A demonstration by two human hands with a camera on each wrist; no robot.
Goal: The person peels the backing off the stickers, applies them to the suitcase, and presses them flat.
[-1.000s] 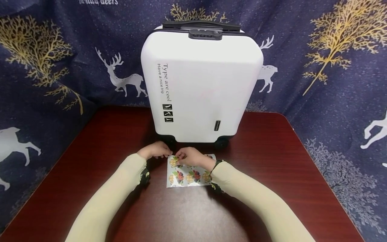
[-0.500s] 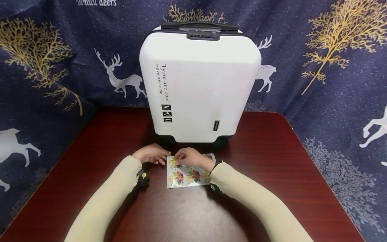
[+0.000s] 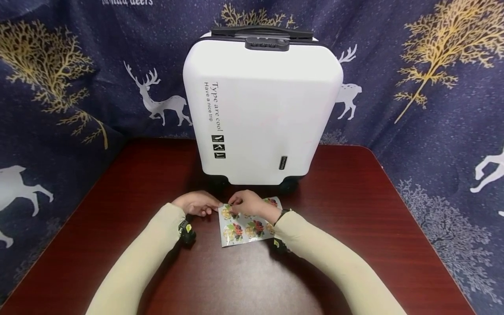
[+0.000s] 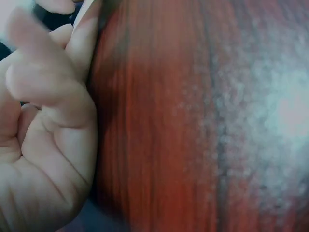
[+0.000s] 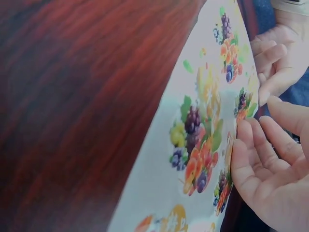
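Observation:
A white sheet of fruit stickers (image 3: pixel 243 232) lies in front of the suitcase on the table, its left end slightly raised. My left hand (image 3: pixel 198 204) pinches its upper left corner between thumb and index finger; in the left wrist view the pale sheet edge (image 4: pixel 86 12) shows at the fingertips. My right hand (image 3: pixel 250 204) reaches over the sheet, thumb and index finger pinching near that same corner. In the right wrist view, the other right fingers (image 5: pixel 245 159) rest curled against the printed fruit, and the hand covers part of the sheet.
A white suitcase (image 3: pixel 261 113) with a black handle and wheels stands upright at the back of the dark red wooden table (image 3: pixel 354 210). Behind it hangs a navy cloth (image 3: pixel 378 109) printed with deer and trees.
The left hand's fingers shifted off the corner and back to it. The sheet has turned slightly and its left side has risen. The right hand has barely moved.

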